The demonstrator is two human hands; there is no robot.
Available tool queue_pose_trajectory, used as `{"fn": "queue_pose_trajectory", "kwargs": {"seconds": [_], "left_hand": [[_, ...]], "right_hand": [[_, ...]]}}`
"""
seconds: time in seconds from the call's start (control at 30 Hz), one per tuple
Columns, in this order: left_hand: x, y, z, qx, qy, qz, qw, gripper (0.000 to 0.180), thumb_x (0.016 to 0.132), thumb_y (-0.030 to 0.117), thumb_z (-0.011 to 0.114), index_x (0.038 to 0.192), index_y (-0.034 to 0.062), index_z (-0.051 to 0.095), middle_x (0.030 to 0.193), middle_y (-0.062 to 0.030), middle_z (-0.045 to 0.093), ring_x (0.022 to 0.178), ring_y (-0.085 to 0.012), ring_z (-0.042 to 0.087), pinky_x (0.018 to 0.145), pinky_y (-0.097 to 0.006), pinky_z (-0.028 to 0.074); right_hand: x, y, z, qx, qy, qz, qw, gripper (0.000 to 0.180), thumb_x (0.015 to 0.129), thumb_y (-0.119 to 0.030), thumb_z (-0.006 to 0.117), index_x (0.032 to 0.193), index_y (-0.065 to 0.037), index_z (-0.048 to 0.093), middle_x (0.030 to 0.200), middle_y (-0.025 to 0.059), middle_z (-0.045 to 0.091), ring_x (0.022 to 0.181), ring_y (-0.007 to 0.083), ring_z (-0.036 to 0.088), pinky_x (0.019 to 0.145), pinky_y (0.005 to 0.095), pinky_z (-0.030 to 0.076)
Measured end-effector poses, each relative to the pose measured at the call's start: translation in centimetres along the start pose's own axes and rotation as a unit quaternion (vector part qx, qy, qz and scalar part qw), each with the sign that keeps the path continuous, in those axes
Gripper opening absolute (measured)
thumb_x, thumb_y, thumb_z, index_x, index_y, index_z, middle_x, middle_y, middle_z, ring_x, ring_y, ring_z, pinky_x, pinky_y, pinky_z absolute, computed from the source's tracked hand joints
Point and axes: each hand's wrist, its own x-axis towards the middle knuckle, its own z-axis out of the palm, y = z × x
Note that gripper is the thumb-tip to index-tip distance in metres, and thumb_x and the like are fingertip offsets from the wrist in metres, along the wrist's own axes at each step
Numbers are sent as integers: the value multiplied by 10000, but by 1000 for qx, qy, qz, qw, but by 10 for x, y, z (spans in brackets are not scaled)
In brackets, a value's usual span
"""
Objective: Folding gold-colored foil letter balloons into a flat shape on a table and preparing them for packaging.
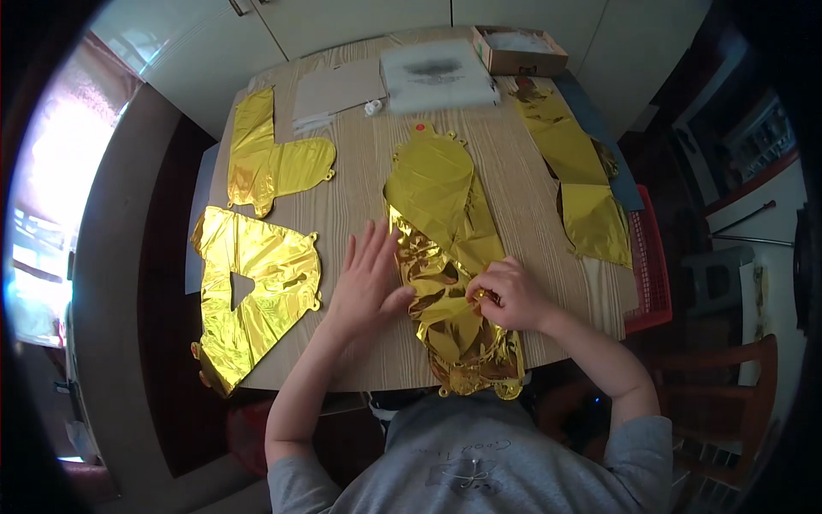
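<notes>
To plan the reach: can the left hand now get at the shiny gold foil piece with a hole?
Probably yes: the left hand looks open, and only the pale wood-grain tabletop shows between it and that gold foil piece.

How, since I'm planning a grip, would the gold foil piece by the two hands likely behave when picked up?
The gold foil piece would probably flop and sag: it looks thin and heavily creased. It is likely light for its size, lying nearly flat. Its shiny surface may slip a little.
</notes>
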Motion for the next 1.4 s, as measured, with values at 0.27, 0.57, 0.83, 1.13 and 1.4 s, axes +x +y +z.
{"fn": "queue_pose_trajectory", "kwargs": {"seconds": [0.27,0.57,0.83,1.13,1.4], "left_hand": [[-10,-1,-2,107,-73,-12,992,760,912,481,578,1488,55,324,1560,-181,277,1457,-394,207,1167,-584,136],[-66,98,7,45,68,69,994,1032,774,446,758,1471,-85,212,1513,-355,207,1434,-472,214,1140,-567,236],[-96,86,48,-49,212,-111,970,523,925,68,556,1381,-120,381,1266,-283,554,1066,-428,611,865,-415,508],[-99,95,34,-139,224,-120,957,281,875,-31,520,1146,-90,569,1021,-263,625,830,-429,652,683,-435,531],[-95,101,48,-122,159,-66,977,503,837,-24,563,1327,-102,479,1356,-318,476,1236,-482,496,1010,-464,444]], "right_hand": [[3,-4,-7,38,3,-5,999,149,772,-123,620,913,-120,669,690,34,559,713,214,572,809,357,425],[22,-60,-23,367,-92,149,914,222,925,-63,557,1144,-29,559,717,-15,519,656,32,455,602,218,392],[38,-47,-4,171,13,-62,983,331,926,-141,605,1220,-24,505,970,104,665,884,231,651,785,351,486],[45,-28,16,-117,-99,-280,948,314,807,-220,683,1111,-141,681,1263,2,619,1187,189,555,1043,399,410],[42,-24,19,-96,-119,-281,947,391,783,-227,697,1163,-137,673,1304,45,593,1232,207,527,1084,420,387]]}}
